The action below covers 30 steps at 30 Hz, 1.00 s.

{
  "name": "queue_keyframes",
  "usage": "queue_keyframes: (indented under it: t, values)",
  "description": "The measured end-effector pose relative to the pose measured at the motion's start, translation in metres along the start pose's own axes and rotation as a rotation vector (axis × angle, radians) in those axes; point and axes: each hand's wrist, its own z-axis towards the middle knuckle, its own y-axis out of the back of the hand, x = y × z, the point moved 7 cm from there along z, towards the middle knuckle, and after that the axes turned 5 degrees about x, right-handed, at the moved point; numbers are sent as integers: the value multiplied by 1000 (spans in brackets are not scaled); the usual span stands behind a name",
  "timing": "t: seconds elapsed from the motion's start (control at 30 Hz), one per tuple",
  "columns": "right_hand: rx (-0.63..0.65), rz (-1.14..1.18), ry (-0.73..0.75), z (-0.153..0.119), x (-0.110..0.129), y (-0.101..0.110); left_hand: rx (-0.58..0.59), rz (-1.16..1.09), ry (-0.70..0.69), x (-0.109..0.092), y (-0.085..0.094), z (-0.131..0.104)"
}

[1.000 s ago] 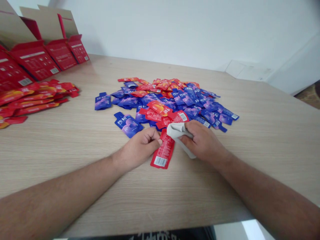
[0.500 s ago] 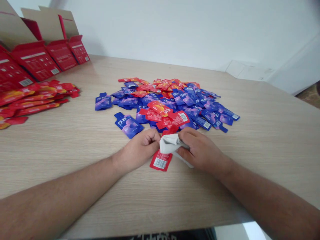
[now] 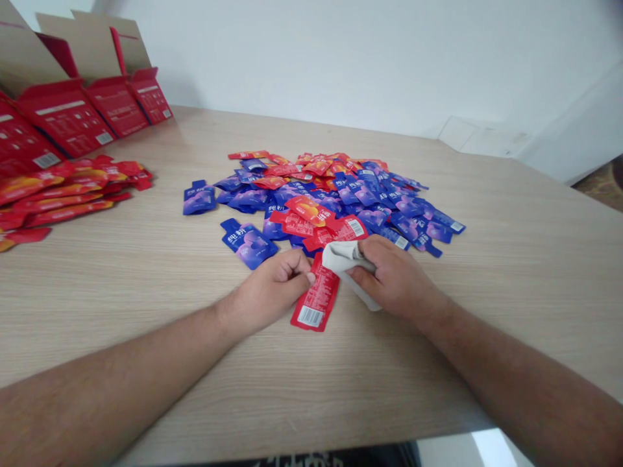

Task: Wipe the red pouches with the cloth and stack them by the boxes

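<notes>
Near the front middle of the table, a red sachet (image 3: pixel 320 295) shows its printed back and a barcode. My left hand (image 3: pixel 272 285) grips its left edge between thumb and curled fingers. A folded white cloth (image 3: pixel 341 255) is pinched in my right hand (image 3: pixel 396 275), just right of the sachet, over its upper end. One flap of the cloth hangs down toward the table. Just beyond both hands lies a loose pile of blue sachets (image 3: pixel 360 188) and red ones (image 3: pixel 311 211). A single blue sachet (image 3: pixel 250 243) rests beside my left hand.
At the left stand open red boxes (image 3: pixel 68 117) with raised cardboard flaps. In front of them is a stack of red-orange sachets (image 3: pixel 68 191). Another blue sachet (image 3: pixel 199 198) lies left of the pile. A white wall (image 3: pixel 316 65) rises behind the table (image 3: pixel 511 259).
My right hand has moved up and to the right with the cloth, uncovering more of the red sachet. My left hand has stayed almost in place on the sachet.
</notes>
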Motion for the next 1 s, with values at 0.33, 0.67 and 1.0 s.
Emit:
queue_keyframes:
  t: [0.33,0.67,1.0]
  values:
    - [4,1,16,0,0,-1,-9,22,-6,-2,1,0]
    - [35,10,35,-1,4,-3,4,27,-11,-1,-1,2]
    - [44,0,55,0,4,-3,15,31,-14,1,-1,0]
